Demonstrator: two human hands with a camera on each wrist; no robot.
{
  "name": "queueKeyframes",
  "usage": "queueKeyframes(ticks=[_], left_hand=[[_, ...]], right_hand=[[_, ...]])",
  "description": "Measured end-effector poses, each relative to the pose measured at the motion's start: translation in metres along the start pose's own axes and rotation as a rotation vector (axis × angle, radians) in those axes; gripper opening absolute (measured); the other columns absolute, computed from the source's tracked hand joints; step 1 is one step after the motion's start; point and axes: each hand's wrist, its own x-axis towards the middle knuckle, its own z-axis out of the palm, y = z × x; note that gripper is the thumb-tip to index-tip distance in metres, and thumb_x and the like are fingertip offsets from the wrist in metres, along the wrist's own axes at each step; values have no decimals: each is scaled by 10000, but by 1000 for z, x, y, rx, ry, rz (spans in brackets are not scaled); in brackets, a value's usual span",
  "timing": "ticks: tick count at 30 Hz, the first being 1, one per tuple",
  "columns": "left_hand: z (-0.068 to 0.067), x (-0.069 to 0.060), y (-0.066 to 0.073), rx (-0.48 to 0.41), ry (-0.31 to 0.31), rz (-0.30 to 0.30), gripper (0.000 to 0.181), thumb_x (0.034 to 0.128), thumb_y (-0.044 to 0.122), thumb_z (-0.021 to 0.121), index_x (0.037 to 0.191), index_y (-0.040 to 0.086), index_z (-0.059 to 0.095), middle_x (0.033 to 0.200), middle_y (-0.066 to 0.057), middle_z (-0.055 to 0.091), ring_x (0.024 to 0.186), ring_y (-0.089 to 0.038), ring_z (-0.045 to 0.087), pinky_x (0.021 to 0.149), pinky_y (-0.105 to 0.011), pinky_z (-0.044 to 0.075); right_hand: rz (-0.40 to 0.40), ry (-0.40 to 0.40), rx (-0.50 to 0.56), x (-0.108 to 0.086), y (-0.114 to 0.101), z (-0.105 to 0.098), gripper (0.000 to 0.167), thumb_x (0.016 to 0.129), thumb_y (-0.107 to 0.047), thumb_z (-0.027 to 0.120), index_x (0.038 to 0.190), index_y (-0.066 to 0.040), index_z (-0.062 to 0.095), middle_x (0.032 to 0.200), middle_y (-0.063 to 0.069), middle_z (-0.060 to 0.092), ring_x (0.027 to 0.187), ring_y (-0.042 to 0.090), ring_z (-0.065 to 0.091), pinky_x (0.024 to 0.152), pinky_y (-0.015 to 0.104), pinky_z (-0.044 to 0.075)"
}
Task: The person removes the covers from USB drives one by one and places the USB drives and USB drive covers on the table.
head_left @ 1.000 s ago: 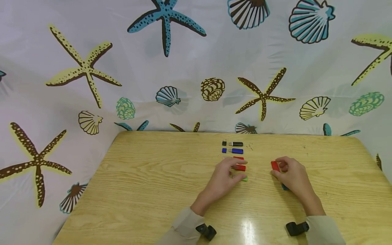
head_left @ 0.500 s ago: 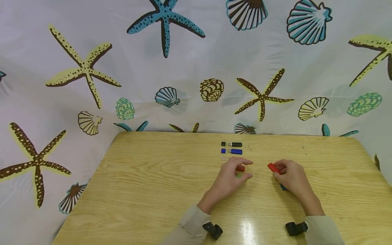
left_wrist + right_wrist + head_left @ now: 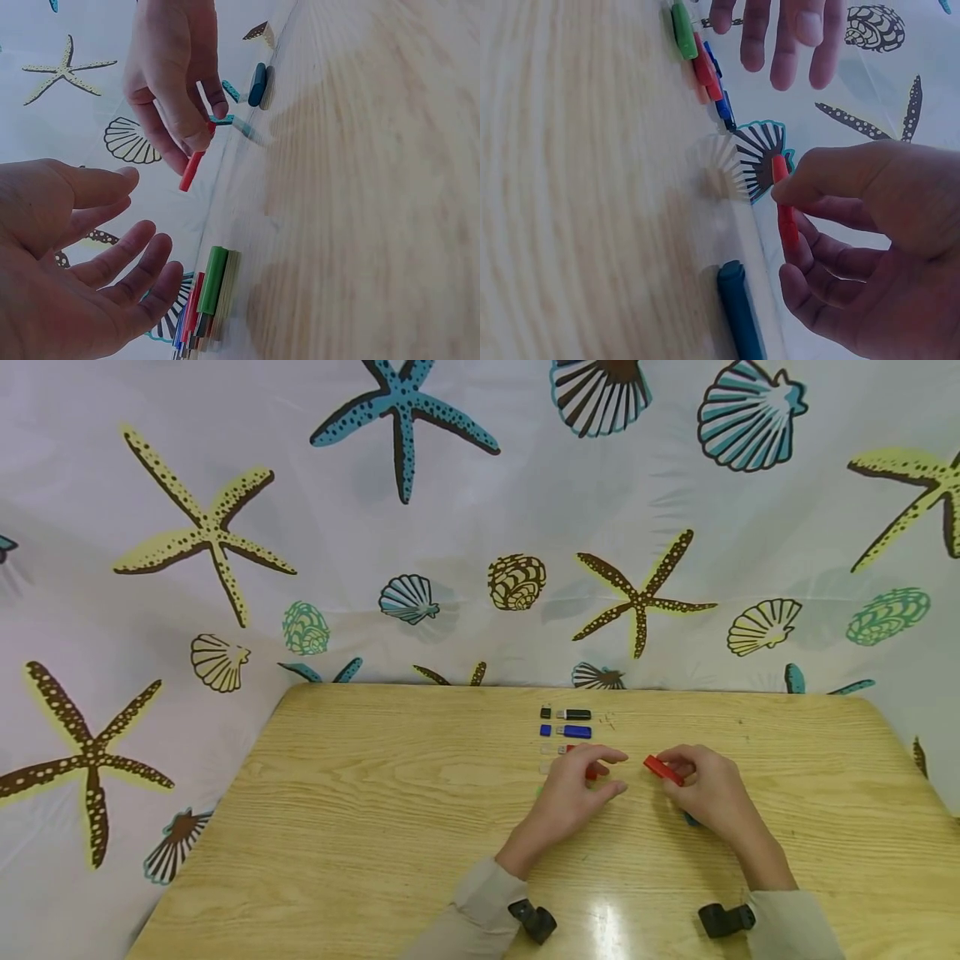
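My right hand pinches a red USB flash drive between thumb and fingers, lifted off the table and tilted. On the table beneath that hand lies a teal flash drive, mostly hidden in the head view. My left hand hovers with fingers spread and bent slightly, holding nothing, its fingertips pointing at the right hand. Below and behind it is a row of uncapped drives: black, blue, red and green. The left hand covers part of the red and green ones.
Left of the drives stand their removed caps, a black cap, a blue cap and a clear cap among them. The wooden table meets a curtain printed with shells and starfish.
The right hand has turned the red flash drive and brought it a little to the left. The left hand has shifted right, away from the row, uncovering the clear caps.
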Motion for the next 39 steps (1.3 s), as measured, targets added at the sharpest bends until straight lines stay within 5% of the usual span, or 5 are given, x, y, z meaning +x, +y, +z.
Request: queueKeyframes(ticks=[15,27,39], left_hand=[[9,7,-3,-88,24,-2,309,954,92,745,1255,41,697,1227,-125,692,1019,-198,690,836,-221,545],[12,9,-1,-208,33,-7,269,961,65,729,1221,0,709,1131,-95,731,965,-147,729,818,-193,561],[8,9,1,-204,61,17,162,928,61,762,1085,20,761,981,-84,750,811,-93,725,718,-192,572]], right_hand=[[-113,-20,24,-5,-14,-6,250,880,7,752,1129,-2,727,1033,115,720,913,259,674,723,348,577],[-146,-34,36,-5,-26,-9,220,862,26,776,1067,-52,760,1007,52,733,936,240,673,742,341,567],[-225,-43,60,-7,-30,-10,208,866,12,799,1057,-64,769,1034,52,730,928,228,675,745,364,592]])
